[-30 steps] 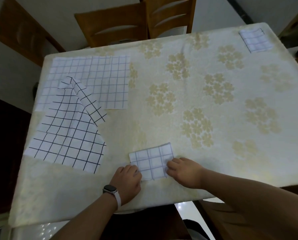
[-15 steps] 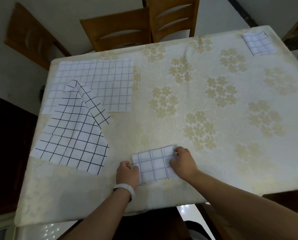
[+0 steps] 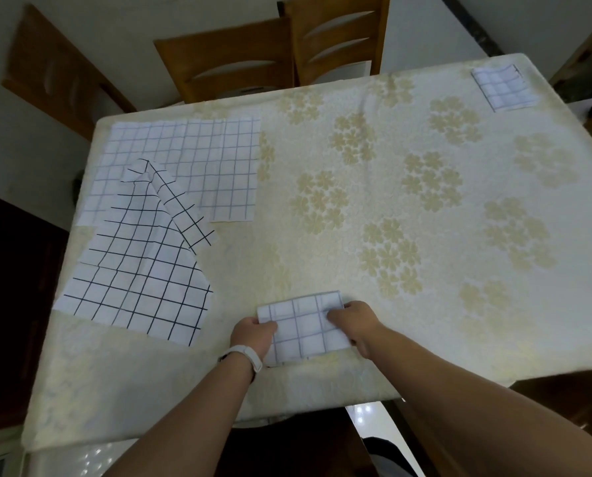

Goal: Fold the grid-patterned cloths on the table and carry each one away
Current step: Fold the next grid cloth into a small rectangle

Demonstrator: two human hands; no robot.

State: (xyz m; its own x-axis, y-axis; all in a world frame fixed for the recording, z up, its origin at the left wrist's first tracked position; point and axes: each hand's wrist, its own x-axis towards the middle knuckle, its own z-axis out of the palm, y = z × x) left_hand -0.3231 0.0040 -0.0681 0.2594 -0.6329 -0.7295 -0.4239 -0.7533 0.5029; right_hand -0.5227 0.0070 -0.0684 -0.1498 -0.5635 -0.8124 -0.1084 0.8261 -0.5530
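Note:
A small folded white cloth with a faint blue grid (image 3: 305,327) lies near the table's front edge. My left hand (image 3: 253,333) grips its left edge, a white watch band on the wrist. My right hand (image 3: 355,321) grips its right side, fingers curled over the top. A spread cloth with a bold black grid (image 3: 139,273) lies at the left, one corner turned over. It overlaps a larger flat cloth with a thin grid (image 3: 191,160) at the back left. Another folded grid cloth (image 3: 503,86) rests at the far right corner.
The table wears a cream cloth with gold flower prints (image 3: 425,187). Two wooden chairs (image 3: 239,60) stand behind the far edge. A dark cabinet (image 3: 8,304) is at the left, and a glossy floor shows below the front edge.
Both hands have closed in on the small folded cloth, from resting at its near corners to gripping its two sides. The view has shifted slightly; the other cloths have not moved.

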